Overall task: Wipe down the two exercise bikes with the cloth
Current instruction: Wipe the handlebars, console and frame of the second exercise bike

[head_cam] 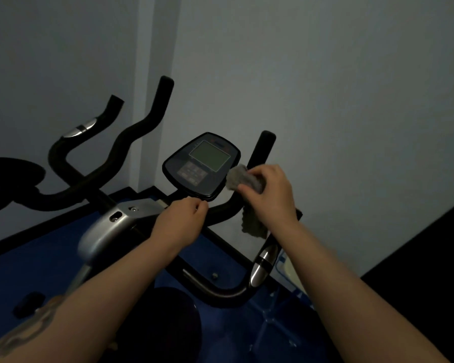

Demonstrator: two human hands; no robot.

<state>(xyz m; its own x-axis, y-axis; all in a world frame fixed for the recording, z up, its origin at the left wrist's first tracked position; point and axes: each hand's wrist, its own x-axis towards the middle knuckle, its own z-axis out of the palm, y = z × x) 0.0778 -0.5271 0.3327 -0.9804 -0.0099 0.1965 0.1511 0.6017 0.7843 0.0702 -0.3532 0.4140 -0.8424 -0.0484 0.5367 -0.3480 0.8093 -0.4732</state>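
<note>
I see the near bike (131,221), black bars and silver stem, its console (202,166) tilted up at centre. A grey cloth (243,178) is bunched against the console's 3 o'clock edge, a tail hanging down. The second bike (63,163) stands at 9 o'clock.

This looks like a small exercise room, a home gym or a corner of a fitness club; which one cannot be told. An exercise bike (152,221) with a console (202,166) and curved black handlebars (131,132) stands on blue floor matting (37,260), close to plain grey-white walls (325,87) that meet in a corner. The light is dim.
</note>
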